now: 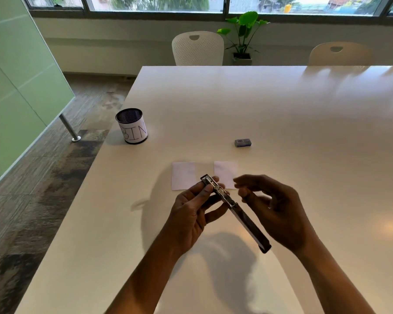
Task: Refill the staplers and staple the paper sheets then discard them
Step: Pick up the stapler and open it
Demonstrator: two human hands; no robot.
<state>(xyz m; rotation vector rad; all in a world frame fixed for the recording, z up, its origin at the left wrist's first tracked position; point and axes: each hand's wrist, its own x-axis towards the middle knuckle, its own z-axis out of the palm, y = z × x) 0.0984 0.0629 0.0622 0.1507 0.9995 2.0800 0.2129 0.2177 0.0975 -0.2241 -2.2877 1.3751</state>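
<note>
- A large white glossy table (281,105) fills the middle and right of the view, with bare floor along its left side
- A black mesh cylindrical cup wrapped in a white paper label reading BIN (132,126) stands on the table near its left edge
- A small grey-blue rectangular staple box (242,142) lies on the table, well to the right of the cup
- Two small white square paper sheets lie flat, side by side and apart, nearer than the box: the left sheet (183,175) and the right sheet (225,172)
- Nearer than the sheets, the left hand (191,211) and the right hand (275,207) are above the table, with a long black and silver metal stapler, opened out (234,208), between them, running from far left to near right
- Two white perforated plastic chairs (197,48) stand behind the far edge of the table
- A green leafy plant in a square pot (243,35) stands behind and between them, below the window
</note>
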